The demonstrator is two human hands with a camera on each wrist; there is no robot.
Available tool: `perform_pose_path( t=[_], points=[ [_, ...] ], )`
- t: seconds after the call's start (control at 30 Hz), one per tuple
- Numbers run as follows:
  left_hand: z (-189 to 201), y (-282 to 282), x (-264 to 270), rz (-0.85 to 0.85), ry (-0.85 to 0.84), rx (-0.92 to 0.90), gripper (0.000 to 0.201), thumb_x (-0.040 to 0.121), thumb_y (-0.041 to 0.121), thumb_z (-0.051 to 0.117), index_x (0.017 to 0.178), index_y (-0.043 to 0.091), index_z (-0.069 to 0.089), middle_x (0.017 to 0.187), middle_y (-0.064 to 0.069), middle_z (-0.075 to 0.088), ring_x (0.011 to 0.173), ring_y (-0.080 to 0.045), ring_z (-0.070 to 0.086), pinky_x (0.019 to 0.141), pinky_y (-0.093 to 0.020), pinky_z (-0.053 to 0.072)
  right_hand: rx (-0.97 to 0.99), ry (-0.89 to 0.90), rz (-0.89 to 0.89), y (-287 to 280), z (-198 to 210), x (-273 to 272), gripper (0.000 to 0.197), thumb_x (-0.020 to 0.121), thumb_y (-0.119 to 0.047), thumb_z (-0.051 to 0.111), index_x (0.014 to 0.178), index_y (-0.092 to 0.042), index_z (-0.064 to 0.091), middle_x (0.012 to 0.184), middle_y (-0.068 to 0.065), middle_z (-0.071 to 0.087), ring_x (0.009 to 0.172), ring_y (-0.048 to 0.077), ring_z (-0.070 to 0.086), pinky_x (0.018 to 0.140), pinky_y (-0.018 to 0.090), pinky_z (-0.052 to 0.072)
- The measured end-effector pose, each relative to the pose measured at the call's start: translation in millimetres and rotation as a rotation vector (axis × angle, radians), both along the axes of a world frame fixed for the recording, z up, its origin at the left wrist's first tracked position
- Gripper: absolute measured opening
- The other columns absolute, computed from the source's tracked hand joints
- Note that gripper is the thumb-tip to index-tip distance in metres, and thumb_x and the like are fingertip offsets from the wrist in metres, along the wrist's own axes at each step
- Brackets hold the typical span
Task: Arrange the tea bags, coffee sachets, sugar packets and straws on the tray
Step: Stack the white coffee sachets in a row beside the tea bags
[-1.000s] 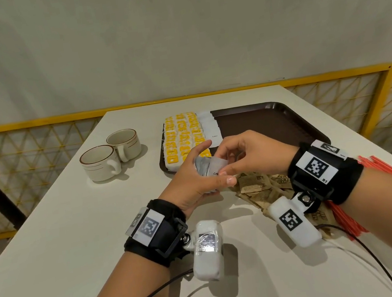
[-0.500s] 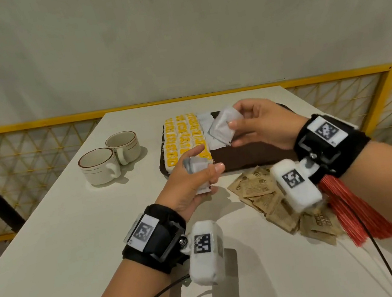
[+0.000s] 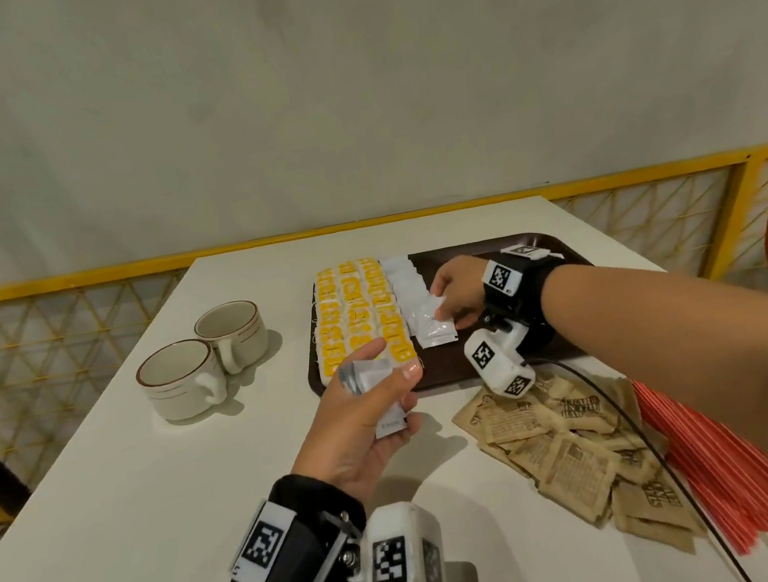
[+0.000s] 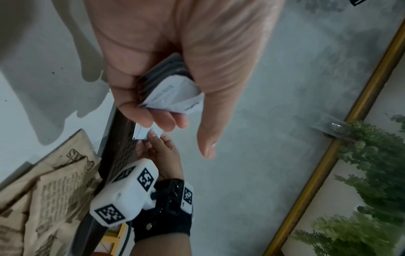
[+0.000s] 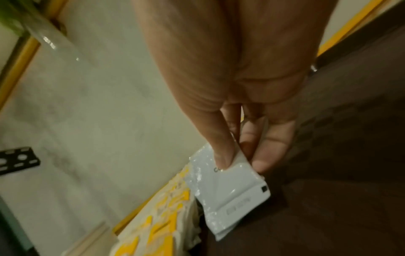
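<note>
The right hand (image 3: 456, 297) reaches across the brown tray (image 3: 478, 361), pinching a glossy white sachet (image 3: 435, 328) beside yellow tea bags (image 3: 358, 315); the left hand (image 3: 368, 424) hovers above the surface (image 3: 109, 535), gripping a sachet stack (image 3: 371, 383).

tray (image 3: 474, 367) at 12 o'clock on table (image 3: 109, 535) | tea bags (image 3: 358, 315) in tray's 9 o'clock part, sachet row (image 3: 409, 286) just beside at their 3 o'clock | cups (image 3: 202, 364) at 10 o'clock | packets (image 3: 563, 453) at 3 o'clock, before tray | straws (image 3: 732, 472) beside packets, farther toward 3 o'clock
</note>
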State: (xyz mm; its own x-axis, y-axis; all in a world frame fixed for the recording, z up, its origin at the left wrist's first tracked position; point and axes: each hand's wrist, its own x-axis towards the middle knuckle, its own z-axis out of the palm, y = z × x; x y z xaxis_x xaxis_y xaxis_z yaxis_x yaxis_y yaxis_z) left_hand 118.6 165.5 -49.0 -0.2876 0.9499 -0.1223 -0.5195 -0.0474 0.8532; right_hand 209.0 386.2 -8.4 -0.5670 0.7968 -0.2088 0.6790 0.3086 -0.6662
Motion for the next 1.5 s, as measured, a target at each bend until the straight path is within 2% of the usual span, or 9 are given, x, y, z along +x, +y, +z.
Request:
perform_pose_path(
  t=[0.13, 0.27, 0.5, 0.87, 1.0, 1.13, 1.23, 1.37, 1.5],
  points=[
    [2, 0, 0, -0.001, -0.007, 0.002, 0.067, 0.057, 0.014, 0.080, 0.119, 0.023, 0.058, 0.090, -0.007, 0.057, 0.064, -0.015, 0.055, 0.059, -0.031, 0.047, 0.034, -0.050, 0.047, 4, -3, -7, 0.036, 0.072, -0.008, 0.082, 0.101, -0.006, 0.060, 0.084, 0.005, 0.063, 0.098, 0.034, 0.067, 0.088, 0.049, 0.055],
    [4, -1, 0, 0.007, -0.017, -0.002, 0.067, 0.057, 0.015, 0.080, 0.119, 0.024, 0.057, 0.093, -0.008, 0.056, 0.065, -0.016, 0.054, 0.059, -0.032, 0.048, 0.036, -0.068, 0.028, 9, -7, -5, 0.050, 0.067, -0.017, 0.087, 0.104, -0.012, 0.054, 0.097, 0.011, 0.066, 0.095, 0.030, 0.069, 0.086, 0.048, 0.055],
    [7, -1, 1, 0.020, -0.062, -0.024, 0.073, 0.055, 0.016, 0.078, 0.123, 0.021, 0.053, 0.075, -0.004, 0.064, 0.062, -0.015, 0.054, 0.056, -0.029, 0.048, -0.026, -0.024, 0.046, 2, -4, 9, 0.039, 0.066, -0.003, 0.085, 0.089, -0.008, 0.054, 0.097, 0.024, 0.067, 0.093, 0.036, 0.069, 0.085, 0.054, 0.055],
    [4, 2, -1, 0.049, -0.095, -0.021, 0.070, 0.057, 0.012, 0.077, 0.122, 0.021, 0.053, 0.076, -0.004, 0.062, 0.061, -0.014, 0.054, 0.056, -0.029, 0.048, 0.088, -0.177, 0.173, -2, -3, -2, 0.036, 0.068, -0.008, 0.085, 0.099, 0.000, 0.067, 0.085, 0.004, 0.065, 0.095, 0.030, 0.068, 0.088, 0.045, 0.055],
    [-1, 4, -3, 0.037, -0.091, -0.008, 0.070, 0.057, 0.013, 0.077, 0.123, 0.021, 0.053, 0.079, -0.006, 0.062, 0.062, -0.015, 0.055, 0.054, -0.028, 0.049, 0.107, -0.186, 0.171, 0, -3, -2, 0.034, 0.067, -0.011, 0.086, 0.095, -0.002, 0.068, 0.093, 0.010, 0.069, 0.093, 0.030, 0.069, 0.087, 0.045, 0.056],
    [-4, 6, -6, 0.024, -0.140, 0.023, 0.051, 0.076, 0.008, 0.070, 0.123, 0.018, 0.052, 0.077, -0.008, 0.062, 0.063, -0.017, 0.057, 0.053, -0.027, 0.050, 0.069, -0.083, 0.117, 1, 7, 4, 0.022, 0.072, -0.014, 0.083, 0.083, -0.004, 0.066, 0.089, 0.021, 0.070, 0.079, 0.029, 0.067, 0.086, 0.044, 0.057],
    [-3, 10, -10, 0.034, -0.188, 0.036, 0.034, 0.088, 0.002, 0.058, 0.119, 0.013, 0.053, 0.076, -0.010, 0.062, 0.063, -0.019, 0.061, 0.056, -0.029, 0.054, 0.033, 0.104, 0.090, -12, 27, 13, 0.014, 0.080, -0.010, 0.076, 0.086, -0.002, 0.065, 0.079, 0.014, 0.065, 0.070, 0.020, 0.061, 0.071, 0.031, 0.056],
    [12, 26, -12, 0.005, -0.100, 0.028, 0.020, 0.086, 0.009, 0.062, 0.106, 0.009, 0.061, 0.078, -0.008, 0.065, 0.069, -0.018, 0.064, 0.061, -0.029, 0.056, -0.109, 0.308, 0.248, -55, 45, 26, 0.010, 0.085, -0.005, 0.069, 0.093, -0.001, 0.066, 0.077, 0.004, 0.064, 0.063, 0.009, 0.061, 0.063, 0.020, 0.053],
    [24, 47, -6, -0.062, 0.077, 0.013, 0.032, 0.072, 0.023, 0.070, 0.100, 0.011, 0.061, 0.077, -0.005, 0.062, 0.073, -0.014, 0.060, 0.060, -0.025, 0.055, -0.131, 0.369, 0.285, -80, 43, 36, 0.012, 0.088, -0.009, 0.066, 0.100, -0.008, 0.066, 0.080, 0.003, 0.064, 0.067, 0.008, 0.061, 0.063, 0.019, 0.052]
  ],
)
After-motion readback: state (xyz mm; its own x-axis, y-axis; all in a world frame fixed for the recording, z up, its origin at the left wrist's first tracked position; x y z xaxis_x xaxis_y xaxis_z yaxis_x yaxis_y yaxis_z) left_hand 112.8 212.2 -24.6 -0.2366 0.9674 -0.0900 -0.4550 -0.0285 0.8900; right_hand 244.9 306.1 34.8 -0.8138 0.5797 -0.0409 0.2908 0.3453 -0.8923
